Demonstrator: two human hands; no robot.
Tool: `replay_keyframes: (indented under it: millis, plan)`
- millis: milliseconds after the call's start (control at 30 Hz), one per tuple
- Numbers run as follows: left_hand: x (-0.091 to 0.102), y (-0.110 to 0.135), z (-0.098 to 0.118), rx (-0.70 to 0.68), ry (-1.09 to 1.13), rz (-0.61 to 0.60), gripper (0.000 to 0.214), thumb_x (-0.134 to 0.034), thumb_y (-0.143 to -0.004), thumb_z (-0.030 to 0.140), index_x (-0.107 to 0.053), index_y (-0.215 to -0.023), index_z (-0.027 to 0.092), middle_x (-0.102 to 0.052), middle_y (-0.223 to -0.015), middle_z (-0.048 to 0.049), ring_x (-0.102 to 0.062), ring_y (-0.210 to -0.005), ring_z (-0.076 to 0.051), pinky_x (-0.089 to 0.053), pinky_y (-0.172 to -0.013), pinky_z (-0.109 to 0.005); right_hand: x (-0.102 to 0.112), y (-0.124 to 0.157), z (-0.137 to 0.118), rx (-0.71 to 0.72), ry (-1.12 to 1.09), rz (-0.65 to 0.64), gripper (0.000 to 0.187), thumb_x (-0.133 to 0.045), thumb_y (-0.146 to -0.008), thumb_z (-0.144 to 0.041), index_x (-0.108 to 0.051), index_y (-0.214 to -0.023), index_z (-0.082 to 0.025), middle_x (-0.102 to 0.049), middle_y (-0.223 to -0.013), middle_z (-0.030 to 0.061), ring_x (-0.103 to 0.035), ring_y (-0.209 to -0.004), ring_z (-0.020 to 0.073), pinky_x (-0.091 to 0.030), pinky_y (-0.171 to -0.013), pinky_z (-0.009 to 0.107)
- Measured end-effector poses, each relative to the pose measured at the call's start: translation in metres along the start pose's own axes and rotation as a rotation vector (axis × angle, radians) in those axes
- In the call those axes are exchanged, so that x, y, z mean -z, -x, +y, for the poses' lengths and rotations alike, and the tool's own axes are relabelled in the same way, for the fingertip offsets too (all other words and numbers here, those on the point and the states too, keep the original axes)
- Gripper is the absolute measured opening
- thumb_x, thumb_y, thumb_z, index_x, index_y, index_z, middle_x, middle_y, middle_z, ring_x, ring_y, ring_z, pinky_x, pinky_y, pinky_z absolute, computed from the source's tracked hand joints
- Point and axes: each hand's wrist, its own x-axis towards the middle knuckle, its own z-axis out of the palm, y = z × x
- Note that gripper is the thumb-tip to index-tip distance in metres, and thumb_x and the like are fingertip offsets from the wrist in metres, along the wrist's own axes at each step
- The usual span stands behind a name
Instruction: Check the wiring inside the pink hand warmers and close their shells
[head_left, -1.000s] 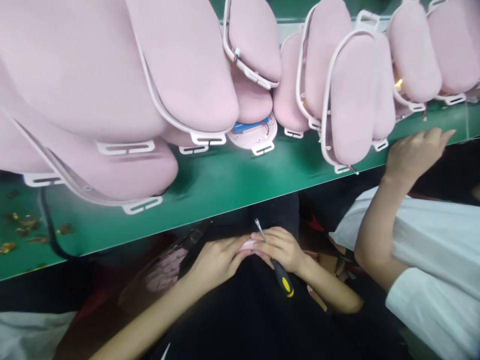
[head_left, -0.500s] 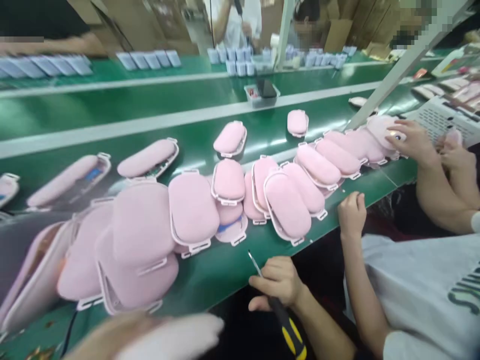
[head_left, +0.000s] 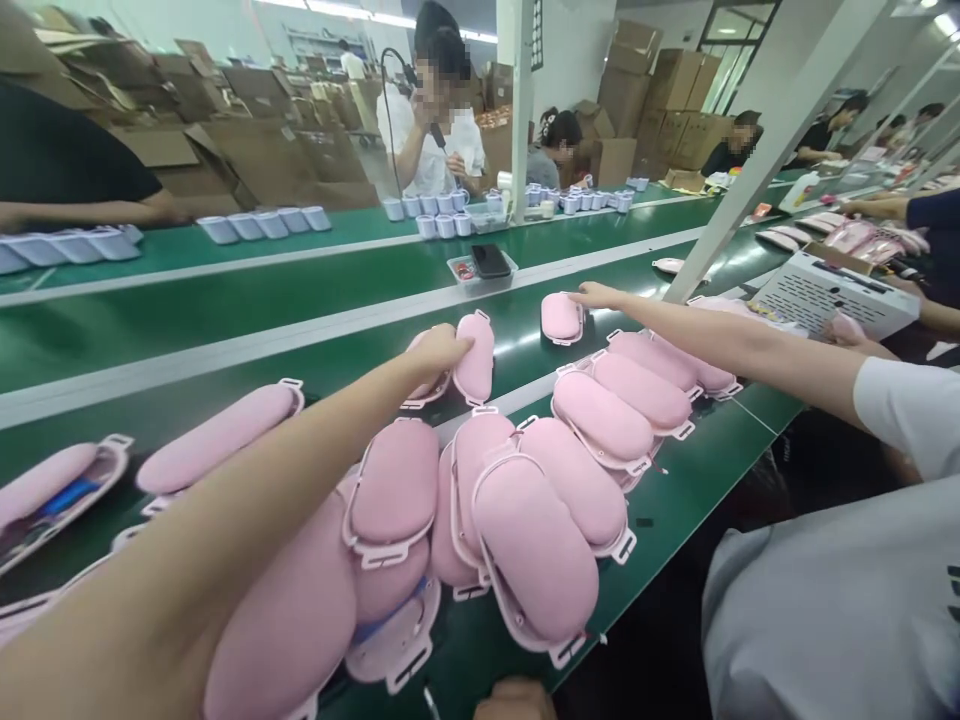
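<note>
My left hand [head_left: 448,350] reaches across from the lower left. Its fingers are closed on the left edge of an upright-lying pink padded case [head_left: 477,362] with a white rim. Another pink case [head_left: 429,372] lies partly under that hand. At the bottom edge only the knuckles of my right hand [head_left: 516,702] show. Beside them the metal tip of a screwdriver [head_left: 430,700] pokes up; its handle is out of frame. Between my hands lie overlapping pink cases [head_left: 536,545], some gaping at the rim, one with a blue part [head_left: 386,612] inside.
A co-worker's hand [head_left: 594,294] touches a small pink case [head_left: 561,318]. A clear box [head_left: 457,272] holds a dark phone [head_left: 490,261]. A slanted white post [head_left: 772,150] rises at right, near a slotted white box [head_left: 817,290]. Lilac containers [head_left: 262,224] line the far bench.
My left hand has moved from the bottom left to the far side, where a second pink case now lies beside the first. My view has lifted. The co-worker's arm has stretched out leftward.
</note>
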Motion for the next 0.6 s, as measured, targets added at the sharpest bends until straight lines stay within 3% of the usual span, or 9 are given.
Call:
replay_keyframes:
  millis: [67, 133, 200, 267, 333, 400, 467, 533, 600]
  plan:
    - [-0.01, -0.022, 0.003, -0.024, -0.084, 0.01, 0.045, -0.056, -0.108, 0.052, -0.076, -0.124, 0.015, -0.071, -0.14, -0.0187, -0.066, -0.134, -0.036, -0.051, -0.115, -0.052, 0.012, -0.014, 0.029, -0.054, 0.032, -0.01, 0.023, -0.071, -0.106, -0.045, -0.074, -0.124, -0.031, -0.072, -0.138, 0.0082, -0.071, -0.112, 0.0205, -0.066, -0.09, 0.035]
    - [-0.011, -0.034, -0.007, -0.029, -0.167, 0.038, 0.057, -0.048, -0.106, 0.057, -0.075, -0.134, 0.015, -0.055, -0.162, -0.0237, -0.042, -0.158, -0.047, -0.036, -0.126, -0.059, 0.019, -0.026, 0.059, -0.114, 0.059, -0.019, 0.035, -0.056, -0.113, -0.048, -0.072, -0.132, -0.024, -0.07, -0.137, 0.0081, -0.07, -0.123, 0.0256, -0.065, -0.097, 0.042]
    - [-0.005, -0.039, -0.026, 0.019, -0.23, 0.028, 0.076, -0.044, -0.102, 0.068, -0.065, -0.151, 0.015, -0.039, -0.173, -0.0275, -0.026, -0.163, -0.057, -0.028, -0.127, -0.07, 0.022, -0.037, 0.085, -0.168, 0.085, -0.025, 0.053, -0.033, -0.119, -0.049, -0.072, -0.132, -0.015, -0.069, -0.13, 0.0065, -0.071, -0.125, 0.0273, -0.063, -0.101, 0.043]
    - [0.002, -0.038, -0.045, 0.087, -0.261, -0.062, 0.099, -0.05, -0.092, 0.08, -0.051, -0.163, 0.011, -0.041, -0.17, -0.0348, -0.039, -0.154, -0.063, -0.037, -0.119, -0.073, 0.026, -0.046, 0.103, -0.202, 0.11, -0.032, 0.065, -0.021, -0.119, -0.048, -0.073, -0.127, -0.01, -0.069, -0.123, 0.006, -0.073, -0.121, 0.0263, -0.061, -0.1, 0.04]
    - [0.004, -0.033, -0.056, 0.102, -0.263, -0.178, 0.12, -0.062, -0.081, 0.085, -0.037, -0.17, 0.008, -0.051, -0.162, -0.0369, -0.057, -0.142, -0.058, -0.05, -0.112, -0.063, 0.033, -0.051, 0.109, -0.208, 0.134, -0.036, 0.06, -0.032, -0.116, -0.058, -0.079, -0.118, -0.019, -0.074, -0.117, 0.0041, -0.075, -0.108, 0.0222, -0.062, -0.089, 0.036]
    - [0.001, -0.022, -0.055, 0.079, -0.261, -0.24, 0.134, -0.071, -0.074, 0.085, -0.026, -0.173, 0.007, -0.054, -0.159, -0.0364, -0.062, -0.14, -0.052, -0.054, -0.111, -0.054, 0.04, -0.049, 0.1, -0.181, 0.153, -0.045, 0.052, -0.044, -0.109, -0.066, -0.083, -0.103, -0.031, -0.077, -0.101, 0.0001, -0.073, -0.093, 0.0184, -0.061, -0.079, 0.034]
    - [0.0, -0.001, -0.043, 0.07, -0.271, -0.224, 0.136, -0.074, -0.076, 0.084, -0.024, -0.173, 0.005, -0.048, -0.163, -0.0386, -0.058, -0.144, -0.054, -0.052, -0.114, -0.059, 0.044, -0.041, 0.075, -0.118, 0.191, -0.092, 0.048, -0.047, -0.106, -0.064, -0.082, -0.097, -0.033, -0.075, -0.088, -0.0016, -0.069, -0.086, 0.0158, -0.059, -0.08, 0.036]
    - [0.004, 0.03, -0.03, 0.049, -0.262, -0.178, 0.107, -0.072, -0.091, 0.073, -0.032, -0.171, 0.014, -0.046, -0.168, -0.0298, -0.058, -0.146, -0.045, -0.05, -0.118, -0.063, 0.041, -0.029, 0.039, -0.031, 0.247, -0.154, 0.052, -0.041, -0.108, -0.057, -0.082, -0.103, -0.026, -0.071, -0.085, -0.0002, -0.068, -0.085, 0.0144, -0.059, -0.087, 0.039]
    - [0.015, 0.065, -0.021, 0.015, -0.231, -0.128, 0.074, -0.072, -0.101, 0.058, -0.05, -0.161, 0.021, -0.054, -0.163, -0.0194, -0.061, -0.141, -0.038, -0.053, -0.116, -0.063, 0.031, -0.016, 0.002, 0.033, 0.185, -0.082, 0.036, -0.058, -0.102, -0.059, -0.084, -0.094, -0.035, -0.069, -0.077, 0.0007, -0.07, -0.076, 0.0187, -0.061, -0.073, 0.036]
